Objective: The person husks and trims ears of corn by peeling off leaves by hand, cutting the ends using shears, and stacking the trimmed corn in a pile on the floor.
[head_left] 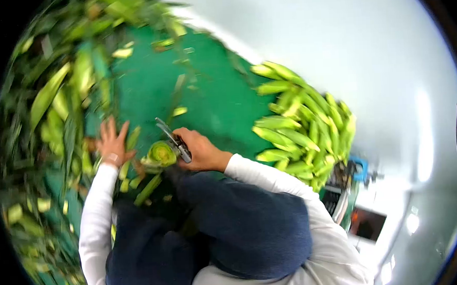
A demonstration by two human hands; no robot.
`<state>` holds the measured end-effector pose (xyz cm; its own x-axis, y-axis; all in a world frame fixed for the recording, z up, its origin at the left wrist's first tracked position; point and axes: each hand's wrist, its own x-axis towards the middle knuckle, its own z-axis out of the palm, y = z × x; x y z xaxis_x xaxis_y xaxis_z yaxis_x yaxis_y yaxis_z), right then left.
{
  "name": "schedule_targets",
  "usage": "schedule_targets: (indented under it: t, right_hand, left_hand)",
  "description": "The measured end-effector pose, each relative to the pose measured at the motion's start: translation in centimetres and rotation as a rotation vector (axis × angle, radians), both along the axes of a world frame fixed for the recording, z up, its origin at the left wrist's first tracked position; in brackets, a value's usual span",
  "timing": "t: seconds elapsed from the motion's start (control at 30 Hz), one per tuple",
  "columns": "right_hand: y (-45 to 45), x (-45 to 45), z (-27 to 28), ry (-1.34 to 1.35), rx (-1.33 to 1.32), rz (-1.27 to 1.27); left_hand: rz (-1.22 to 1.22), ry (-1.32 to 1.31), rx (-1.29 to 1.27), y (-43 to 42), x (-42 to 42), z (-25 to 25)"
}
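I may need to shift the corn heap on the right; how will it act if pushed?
The corn heap probably won't move as one block, since its ears lie piled with no visible tie. The ears look long and rounded, so some may roll or slide down. Each likely feels fairly stiff: none looks sharply bent.

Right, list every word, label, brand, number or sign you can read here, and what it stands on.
No text can be read.
Dark keypad-like device: any markings too small and blurred.
Dark panel with a reddish patch: too blurred.
Metal cutting tool in the right hand: no legible marking.
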<state>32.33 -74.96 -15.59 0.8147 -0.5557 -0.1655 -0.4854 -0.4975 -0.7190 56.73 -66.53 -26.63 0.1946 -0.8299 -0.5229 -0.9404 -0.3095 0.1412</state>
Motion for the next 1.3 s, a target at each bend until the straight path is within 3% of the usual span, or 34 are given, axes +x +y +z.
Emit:
schedule_targets:
  t: [0.1, 0.27, 0.37, 0.4, 0.43, 0.5, 0.57, 0.63, 0.67, 0.83, 0.9, 0.97, 1.03, 1.07, 1.1, 1.17, 1.2, 1.27, 1.3]
  right_hand:
    - [-1.6, -5.7, 0.7, 0.047, 0.202, -0.386]
    - [-0.4, -9.8, -1.8, 0.117, 0.131, -0.669]
    - [0.0, -8.3, -3.9, 0.076, -0.013, -0.463]
    - [-0.6, -7.4, -4.6, 0.107, -0.173, -0.298]
    - [-1.1, -5.5, -3.8, 0.175, -0.138, -0.193]
    - [-2.4, -1.9, -4.7, 0.030, -0.286, 0.031]
    - [-4.2, 2.4, -5.7, -0.037, -0.466, 0.239]
    - [-6.1, 6.6, -7.3, 0.018, -0.562, 0.365]
    - [-7.0, 8.5, -9.1, 0.017, -0.657, 0.391]
    - [-9.6, 14.5, -13.0, -0.035, -0.800, 0.343]
    - [-9.9, 15.8, -12.5, 0.061, -0.697, 0.338]
    - [-10.2, 16.2, -12.3, 0.141, -0.704, 0.326]
    - [-10.7, 16.1, -11.9, 0.247, -0.690, 0.329]
    - [-10.9, 15.6, -11.7, 0.298, -0.556, 0.295]
    - [-10.6, 14.1, -11.3, 0.280, -0.389, 0.166]
    - [-9.4, 9.0, -8.9, 0.339, -0.150, -0.146]
    - [-8.5, 6.5, -9.1, 0.278, 0.005, -0.307]
    - [-7.3, -0.6, -6.7, 0.125, 0.271, -0.555]
    - [-7.2, -5.7, -5.7, 0.156, 0.214, -0.711]
  left_hand:
    - [0.037, 0.027, -0.273, 2.4, 0.0, -3.1]
    - [-0.073, -0.009, -0.386, 8.6, 3.7, -7.6]
    - [-0.046, -0.043, -0.493, 12.0, 5.6, -7.2]
    - [-0.006, -0.003, -0.417, 11.9, 5.6, -5.4]
    - [0.043, 0.036, -0.345, 12.0, 5.1, -3.5]
    - [0.057, 0.057, -0.346, 14.4, 3.6, -2.8]
    - [0.171, 0.141, -0.287, 19.1, 1.8, -2.5]
    - [0.530, 0.143, -0.216, 22.6, 0.3, 0.6]
    - [0.533, 0.122, -0.195, 27.4, 1.0, -0.7]
    - [0.752, 0.010, 0.420, 42.6, -0.4, 5.6]
    - [0.803, -0.097, 0.625, 46.6, -0.6, 7.9]
    - [0.820, -0.233, 0.626, 45.4, 0.5, 8.9]
    - [0.862, -0.230, 0.345, 41.1, 2.7, 7.4]
    - [0.883, -0.101, 0.109, 38.7, 3.8, 6.0]
    - [0.877, 0.048, -0.106, 36.1, 4.9, 4.4]
    - [0.619, 0.008, -0.303, 31.5, 4.8, 0.3]
    - [0.694, 0.219, -0.267, 32.2, 7.0, -3.8]
    - [0.686, 0.166, -0.131, 29.4, 6.6, -4.4]
    - [0.673, 0.193, -0.141, 28.1, 6.7, -5.2]
